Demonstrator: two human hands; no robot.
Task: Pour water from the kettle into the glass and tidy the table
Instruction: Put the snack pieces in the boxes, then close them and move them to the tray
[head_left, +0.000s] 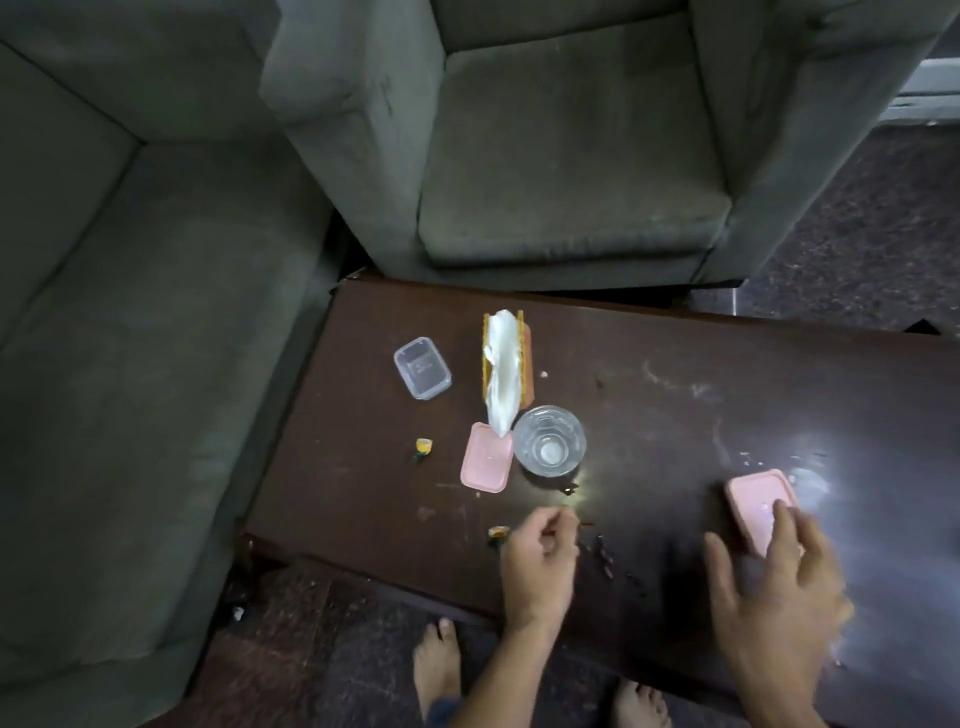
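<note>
At the near edge of the dark table (675, 364), the right hand (774, 587) is spread wide, fingers straight and apart. Its fingertips lie on the near end of a pink lid (756, 499), and the thumb is splayed out towards the other hand. The hand is blurred, so I can't make out how firmly it presses.

Off to its left, the left hand (540, 561) has its fingers curled in with the thumb against the forefinger. Whether it pinches anything I cannot tell. A small yellow wrapper (498, 531) lies just beside its knuckles.

Beyond the left hand, a little further up the table, stands the glass (549, 441), upright. A second pink lid (487, 457) lies flat just beside the glass on the far side from the right hand. Behind these two is an orange napkin holder (527, 364) with white napkins (501, 374) drooping out, their tip hanging over the second lid. Further left lie another yellow wrapper (423, 446) and a clear plastic box (422, 368); its lid carries a raised mark too faint to read.

Two grey sofas (571, 182) close in past the table, and bare feet (436, 670) stand below the hands.
</note>
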